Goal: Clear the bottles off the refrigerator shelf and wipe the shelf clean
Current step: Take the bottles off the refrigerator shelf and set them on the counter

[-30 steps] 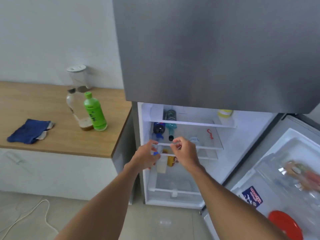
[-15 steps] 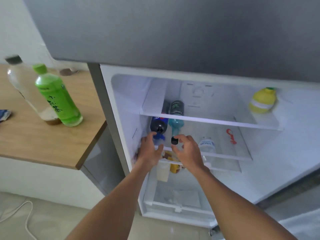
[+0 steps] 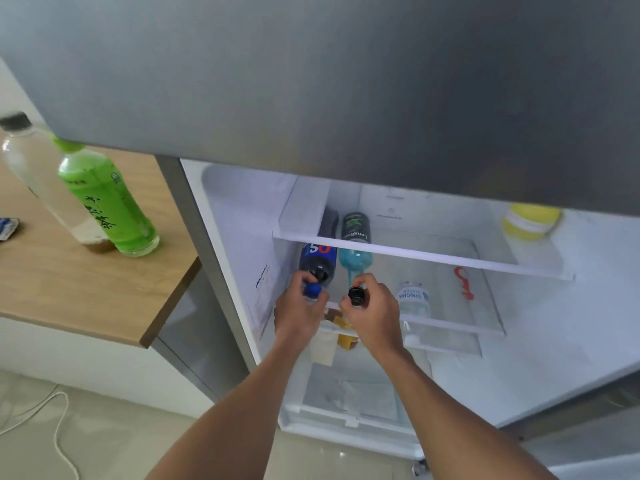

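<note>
Landmark: glass shelf (image 3: 450, 299), middle level inside the open refrigerator (image 3: 242, 258).
Left hand (image 3: 299, 315): at the shelf's front edge, left end; fingers curled round the neck of the dark cola bottle (image 3: 318, 259), just behind its blue cap (image 3: 313, 289).
Right hand (image 3: 372, 311): at the shelf's front edge, just right of the left hand; thumb and fingers closed round the black cap (image 3: 356, 295) of the teal bottle (image 3: 356, 259).
Cola bottle: lying on its side on the shelf, cap toward the front, body running back under the upper shelf.
Teal bottle: lying on its side, touching or just beside the cola bottle on its right; dark label toward the rear.
Water bottle (image 3: 414, 299): on the shelf, right of the right hand, apart from it; upright or lying cannot be told.
Red item (image 3: 464, 283): on the shelf, right of the water bottle; identity unclear.
Yellow container (image 3: 530, 221): on the level above the shelf, far right.
Green bottle (image 3: 104, 202): upright on the wooden counter (image 3: 69, 289), left of the refrigerator.
Clear bottle (image 3: 31, 161): upright on the counter, just behind the green bottle.
</note>
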Action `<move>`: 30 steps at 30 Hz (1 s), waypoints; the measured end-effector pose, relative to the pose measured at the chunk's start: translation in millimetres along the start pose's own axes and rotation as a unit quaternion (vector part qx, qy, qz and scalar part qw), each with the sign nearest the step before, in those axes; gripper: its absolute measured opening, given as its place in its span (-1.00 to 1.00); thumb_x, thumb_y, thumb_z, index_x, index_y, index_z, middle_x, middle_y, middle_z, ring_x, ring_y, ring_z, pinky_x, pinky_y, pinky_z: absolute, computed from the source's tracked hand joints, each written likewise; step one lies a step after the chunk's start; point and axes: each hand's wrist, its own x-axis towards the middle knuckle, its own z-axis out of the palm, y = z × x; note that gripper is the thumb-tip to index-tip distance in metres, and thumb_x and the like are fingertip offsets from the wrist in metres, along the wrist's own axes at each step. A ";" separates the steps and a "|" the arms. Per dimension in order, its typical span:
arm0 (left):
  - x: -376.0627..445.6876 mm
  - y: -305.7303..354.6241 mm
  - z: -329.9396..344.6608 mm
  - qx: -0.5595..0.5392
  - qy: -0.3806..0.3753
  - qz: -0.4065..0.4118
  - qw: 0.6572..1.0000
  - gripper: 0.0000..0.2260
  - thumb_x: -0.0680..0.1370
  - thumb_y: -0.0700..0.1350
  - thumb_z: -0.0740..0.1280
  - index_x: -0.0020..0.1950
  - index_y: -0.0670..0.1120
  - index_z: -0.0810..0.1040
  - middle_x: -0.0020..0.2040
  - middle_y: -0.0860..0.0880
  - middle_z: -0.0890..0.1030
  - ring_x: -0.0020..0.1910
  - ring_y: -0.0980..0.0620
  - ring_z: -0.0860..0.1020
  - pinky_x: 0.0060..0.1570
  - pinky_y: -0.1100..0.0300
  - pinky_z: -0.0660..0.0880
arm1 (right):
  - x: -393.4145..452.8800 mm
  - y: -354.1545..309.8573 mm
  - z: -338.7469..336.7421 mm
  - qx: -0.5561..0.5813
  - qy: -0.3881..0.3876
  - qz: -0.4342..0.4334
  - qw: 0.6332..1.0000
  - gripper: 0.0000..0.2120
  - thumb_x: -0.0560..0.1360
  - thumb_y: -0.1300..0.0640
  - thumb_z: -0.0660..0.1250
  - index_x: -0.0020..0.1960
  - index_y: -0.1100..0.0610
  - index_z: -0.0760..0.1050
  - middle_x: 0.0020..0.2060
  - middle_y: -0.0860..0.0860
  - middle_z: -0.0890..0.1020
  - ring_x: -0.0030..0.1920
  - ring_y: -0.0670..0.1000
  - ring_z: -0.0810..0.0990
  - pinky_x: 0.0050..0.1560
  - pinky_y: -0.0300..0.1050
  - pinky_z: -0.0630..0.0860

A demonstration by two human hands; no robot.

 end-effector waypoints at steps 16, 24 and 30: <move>-114.1 109.4 -127.8 0.181 -0.110 0.054 0.976 -0.78 0.57 0.10 0.35 0.15 0.10 0.40 -0.05 0.03 0.57 -0.14 0.01 0.54 -0.24 0.16 0.38 | -62.1 -150.6 -126.0 -0.102 0.008 -0.072 0.992 -0.78 0.38 -0.02 0.50 -0.08 0.00 0.51 -0.28 -0.06 0.61 -0.30 0.02 0.53 -0.30 -0.11 0.38; -172.5 113.5 -227.4 0.245 -0.194 -0.009 0.950 -0.67 0.49 0.16 0.37 -0.32 -0.04 0.46 -0.41 -0.01 0.49 -0.52 0.03 0.42 -0.39 0.20 0.40 | -129.4 -233.6 -168.4 -0.162 -0.239 -0.051 0.956 -0.73 0.29 -0.12 0.50 -0.14 0.02 0.57 -0.26 -0.03 0.66 -0.26 -0.02 0.62 -0.25 -0.06 0.55; -224.3 94.7 -318.2 0.376 -0.302 -0.048 0.875 -0.61 0.48 0.23 0.31 -0.18 -0.10 0.63 -0.42 -0.05 0.45 -0.54 0.01 0.33 -0.40 0.19 0.30 | -173.2 -305.7 -161.2 -0.163 -0.365 -0.057 0.915 -0.72 0.32 -0.13 0.46 -0.20 0.09 0.60 -0.33 -0.03 0.64 -0.32 -0.05 0.56 -0.28 -0.11 0.47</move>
